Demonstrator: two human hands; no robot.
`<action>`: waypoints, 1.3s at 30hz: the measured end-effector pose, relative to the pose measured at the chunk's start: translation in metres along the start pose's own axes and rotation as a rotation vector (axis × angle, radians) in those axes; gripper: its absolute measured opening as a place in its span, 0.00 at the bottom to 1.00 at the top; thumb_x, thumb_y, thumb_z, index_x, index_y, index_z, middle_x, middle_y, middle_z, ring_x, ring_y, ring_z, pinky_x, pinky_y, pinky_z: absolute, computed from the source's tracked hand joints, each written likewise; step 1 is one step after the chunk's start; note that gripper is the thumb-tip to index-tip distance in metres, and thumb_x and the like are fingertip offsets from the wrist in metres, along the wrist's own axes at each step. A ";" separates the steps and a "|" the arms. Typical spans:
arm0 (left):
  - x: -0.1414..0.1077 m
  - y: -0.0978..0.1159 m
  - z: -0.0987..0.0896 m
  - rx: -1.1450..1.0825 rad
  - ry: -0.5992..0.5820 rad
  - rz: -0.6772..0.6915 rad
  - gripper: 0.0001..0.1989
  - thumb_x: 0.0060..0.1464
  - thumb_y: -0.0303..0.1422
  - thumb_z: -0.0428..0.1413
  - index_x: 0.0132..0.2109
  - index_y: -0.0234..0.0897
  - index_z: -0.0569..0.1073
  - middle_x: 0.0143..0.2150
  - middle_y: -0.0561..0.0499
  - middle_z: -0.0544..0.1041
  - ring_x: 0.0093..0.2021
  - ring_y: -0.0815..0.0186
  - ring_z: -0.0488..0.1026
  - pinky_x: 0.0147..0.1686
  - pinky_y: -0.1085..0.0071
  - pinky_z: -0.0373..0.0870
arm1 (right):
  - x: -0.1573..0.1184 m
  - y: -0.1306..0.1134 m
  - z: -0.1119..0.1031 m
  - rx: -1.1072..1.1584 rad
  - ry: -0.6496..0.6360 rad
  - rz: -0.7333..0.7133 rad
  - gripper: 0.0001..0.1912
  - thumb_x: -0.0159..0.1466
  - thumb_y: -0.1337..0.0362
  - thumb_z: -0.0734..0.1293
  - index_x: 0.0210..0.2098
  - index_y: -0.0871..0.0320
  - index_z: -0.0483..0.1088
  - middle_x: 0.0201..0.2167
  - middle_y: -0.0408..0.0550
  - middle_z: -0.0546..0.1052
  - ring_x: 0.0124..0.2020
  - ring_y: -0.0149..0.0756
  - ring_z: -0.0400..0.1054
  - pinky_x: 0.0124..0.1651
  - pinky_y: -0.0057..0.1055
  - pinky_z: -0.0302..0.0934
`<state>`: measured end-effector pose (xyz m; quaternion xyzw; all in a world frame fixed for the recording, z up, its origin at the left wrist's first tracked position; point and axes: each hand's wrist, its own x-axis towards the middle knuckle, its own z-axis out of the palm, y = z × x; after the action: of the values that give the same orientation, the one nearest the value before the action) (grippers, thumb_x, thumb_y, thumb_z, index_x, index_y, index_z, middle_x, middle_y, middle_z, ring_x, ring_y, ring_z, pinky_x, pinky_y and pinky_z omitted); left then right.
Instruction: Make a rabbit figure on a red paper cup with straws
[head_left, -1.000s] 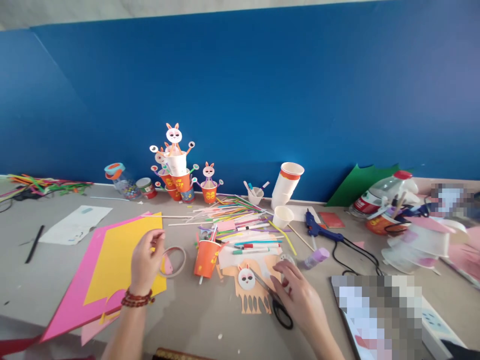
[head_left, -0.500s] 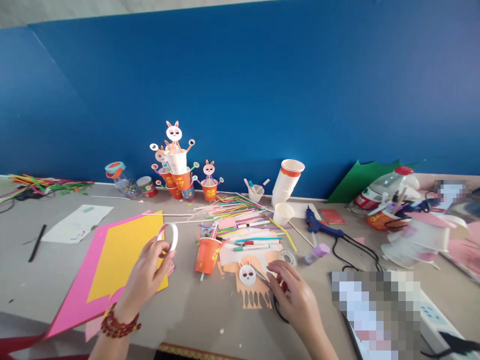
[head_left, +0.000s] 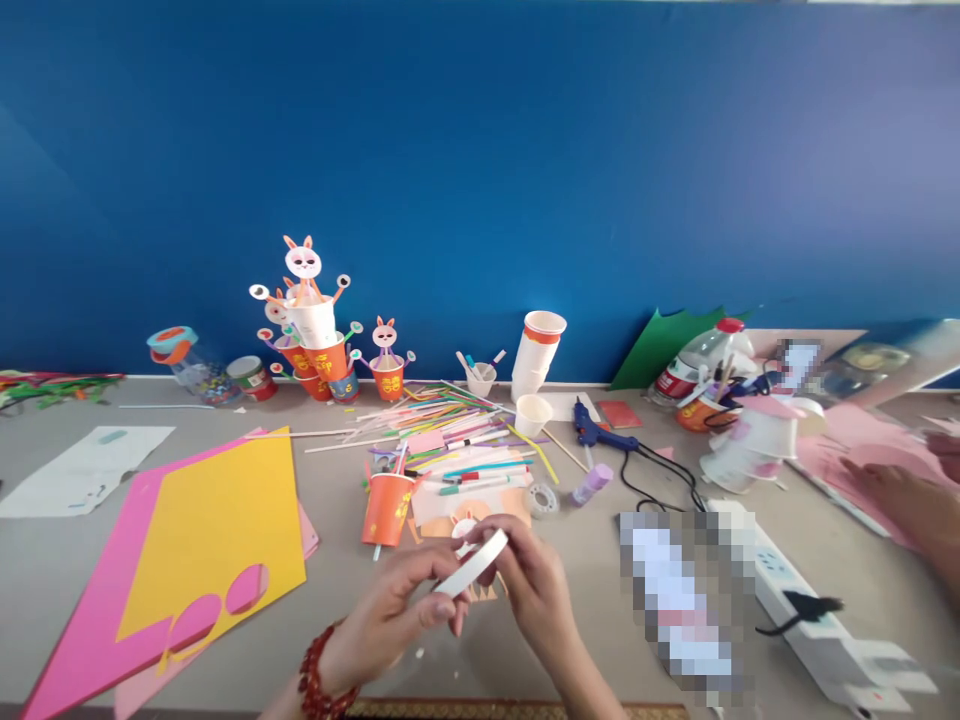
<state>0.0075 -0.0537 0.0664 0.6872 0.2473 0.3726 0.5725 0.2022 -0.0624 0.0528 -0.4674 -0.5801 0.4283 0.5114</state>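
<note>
A narrow white roll of tape (head_left: 472,565) is between my two hands, tilted, near the front of the table. My left hand (head_left: 409,600), with a red bead bracelet at the wrist, grips its lower left side. The fingers of my right hand (head_left: 525,575) close on its upper right side. Behind them, partly covered, lie a rabbit-face cutout (head_left: 463,527) and a peach paper sheet (head_left: 517,502). An orange paper cup (head_left: 388,510) lies tilted just beyond my left hand.
Yellow paper (head_left: 225,510) lies over pink paper at left. Straws and markers (head_left: 457,435) spread behind my hands. A glue gun (head_left: 600,430), glue stick (head_left: 592,484) and power strip (head_left: 795,610) are at right. Another person's hand (head_left: 900,490) rests on pink paper.
My left hand has brought the white roll right, off the yellow paper, and my right hand now meets it. The view has shifted right, and another person's hands have appeared.
</note>
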 end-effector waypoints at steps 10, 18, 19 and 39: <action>0.008 -0.006 0.010 0.015 0.004 0.016 0.18 0.65 0.45 0.51 0.39 0.35 0.76 0.34 0.46 0.79 0.41 0.60 0.75 0.54 0.61 0.65 | -0.003 0.018 0.016 0.375 0.063 0.318 0.19 0.65 0.49 0.66 0.44 0.58 0.70 0.32 0.47 0.77 0.20 0.29 0.65 0.22 0.25 0.61; 0.008 -0.018 0.012 -0.263 0.093 -0.172 0.20 0.62 0.48 0.54 0.37 0.33 0.74 0.26 0.51 0.75 0.24 0.69 0.70 0.33 0.71 0.69 | 0.001 0.021 0.002 0.090 0.020 0.205 0.19 0.67 0.48 0.63 0.31 0.57 0.69 0.18 0.41 0.72 0.17 0.30 0.66 0.21 0.24 0.61; 0.009 -0.017 0.013 -0.269 0.072 -0.142 0.19 0.62 0.48 0.54 0.39 0.33 0.74 0.28 0.49 0.76 0.27 0.68 0.72 0.35 0.70 0.70 | 0.000 0.021 0.005 0.154 0.025 0.265 0.20 0.66 0.46 0.63 0.31 0.57 0.67 0.17 0.40 0.71 0.16 0.30 0.66 0.20 0.24 0.61; 0.006 -0.020 0.016 -0.212 0.054 -0.087 0.17 0.66 0.45 0.51 0.45 0.34 0.72 0.28 0.49 0.77 0.32 0.64 0.73 0.41 0.67 0.70 | -0.006 0.033 0.015 0.191 0.036 0.270 0.18 0.65 0.47 0.64 0.43 0.55 0.67 0.22 0.39 0.74 0.16 0.31 0.68 0.20 0.25 0.64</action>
<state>0.0259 -0.0545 0.0478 0.6014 0.2513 0.3899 0.6505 0.1910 -0.0624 0.0177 -0.4980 -0.4597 0.5378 0.5014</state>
